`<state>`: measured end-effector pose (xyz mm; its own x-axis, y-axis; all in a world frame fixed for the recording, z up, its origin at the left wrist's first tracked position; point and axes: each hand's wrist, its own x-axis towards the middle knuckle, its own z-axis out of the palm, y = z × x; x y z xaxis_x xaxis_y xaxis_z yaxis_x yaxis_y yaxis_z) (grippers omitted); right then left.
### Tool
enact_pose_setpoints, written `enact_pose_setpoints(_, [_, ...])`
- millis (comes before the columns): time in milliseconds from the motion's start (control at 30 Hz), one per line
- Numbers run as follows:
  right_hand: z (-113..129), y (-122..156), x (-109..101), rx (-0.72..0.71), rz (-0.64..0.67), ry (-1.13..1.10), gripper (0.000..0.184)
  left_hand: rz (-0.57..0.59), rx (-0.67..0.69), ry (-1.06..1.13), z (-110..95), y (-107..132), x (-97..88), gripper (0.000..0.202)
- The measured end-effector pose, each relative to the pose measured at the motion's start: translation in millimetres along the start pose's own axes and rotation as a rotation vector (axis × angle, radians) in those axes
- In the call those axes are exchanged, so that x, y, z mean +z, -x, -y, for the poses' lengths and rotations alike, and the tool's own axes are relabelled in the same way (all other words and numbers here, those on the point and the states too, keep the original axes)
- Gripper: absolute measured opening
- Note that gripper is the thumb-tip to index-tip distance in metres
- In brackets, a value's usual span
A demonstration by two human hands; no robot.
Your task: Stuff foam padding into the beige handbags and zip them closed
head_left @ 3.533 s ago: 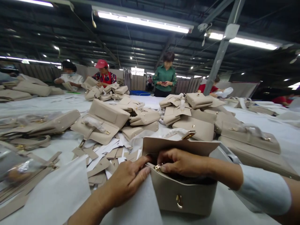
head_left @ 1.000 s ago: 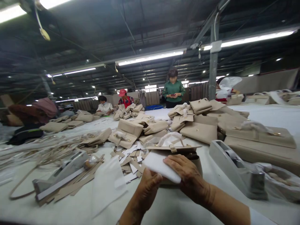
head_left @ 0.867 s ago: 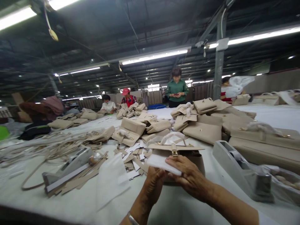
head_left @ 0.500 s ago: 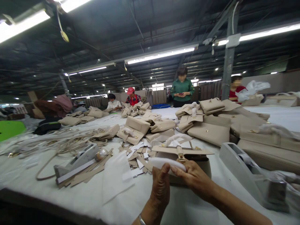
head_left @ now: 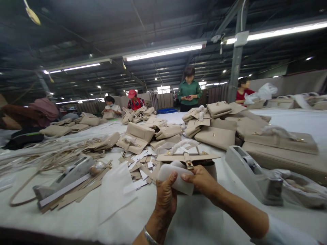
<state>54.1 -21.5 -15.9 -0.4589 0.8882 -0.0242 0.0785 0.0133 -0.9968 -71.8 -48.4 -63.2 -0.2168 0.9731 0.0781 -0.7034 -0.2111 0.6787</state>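
Both my hands hold a white foam sheet [head_left: 176,175] in front of an open beige handbag [head_left: 201,159] that stands on the white table [head_left: 194,217]. My left hand [head_left: 166,195] grips the sheet from below with the thumb on its left edge. My right hand [head_left: 203,180] pinches its upper right part, close to the bag's gold clasp [head_left: 189,165]. The bag's flap lies open and flat, pointing toward me.
A grey tape dispenser [head_left: 251,173] sits to the right, another [head_left: 63,180] to the left among strips and card scraps [head_left: 141,166]. A white sheet [head_left: 114,190] lies left of my hands. Piles of beige bags [head_left: 217,131] fill the middle. Several people work at the far edge.
Earlier my hands were at the zip inside the bag. They then took up the white foam sheet, and in the last second they have been folding it between them.
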Motion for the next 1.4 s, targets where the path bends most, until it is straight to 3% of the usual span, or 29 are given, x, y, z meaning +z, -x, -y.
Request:
enact_pose_setpoints(300, [-8.8, -0.1, -10.6, 0.033, -0.08, -0.053, 0.026, 0.109, -0.014, 0.03, -1.2, 1.7, 0.0, 0.053])
enact_pose_setpoints(567, [-27.9, 12.5, -0.1, -0.012, -0.158, -0.228, 0.037, -0.046, -0.013, 0.077, 4.7, 1.9, 3.4, 0.042])
enact_pose_setpoints(833, [-37.4, 20.2, 1.5, -0.017, -0.191, -0.422, 0.03, -0.092, 0.037, 0.085, 3.4, 3.7, 10.9, 0.052])
enact_pose_setpoints(967, [-39.3, 20.5, 1.7, -0.026, -0.291, -0.427, 0.03, -0.096, 0.078, 0.047, 1.7, 3.8, 12.6, 0.049])
enact_pose_setpoints(1067, [-37.8, 22.5, -2.9, -0.077, -0.336, -0.41, 0.046, -0.091, 0.11, 0.006, 1.2, 7.5, 12.5, 0.044])
enact_pose_setpoints(1133, [-35.0, 24.2, -8.4, -0.088, -0.216, -0.391, 0.056, -0.053, 0.095, -0.039, 2.1, 11.9, 13.6, 0.042])
enact_pose_setpoints(1267, [-22.1, 23.9, -22.3, -0.079, 0.059, -0.284, 0.044, 0.025, 0.074, -0.197, 1.3, 12.7, 17.4, 0.044])
enact_pose_setpoints(1333, [-11.1, 21.3, -30.6, -0.11, 0.032, -0.183, 0.038, 0.085, 0.143, -0.39, -4.0, 3.7, 15.4, 0.041])
enact_pose_setpoints(1400, [1.6, 17.4, -40.1, -0.164, -0.063, -0.01, 0.034, 0.175, 0.317, -0.704, -12.5, -10.6, 9.0, 0.034])
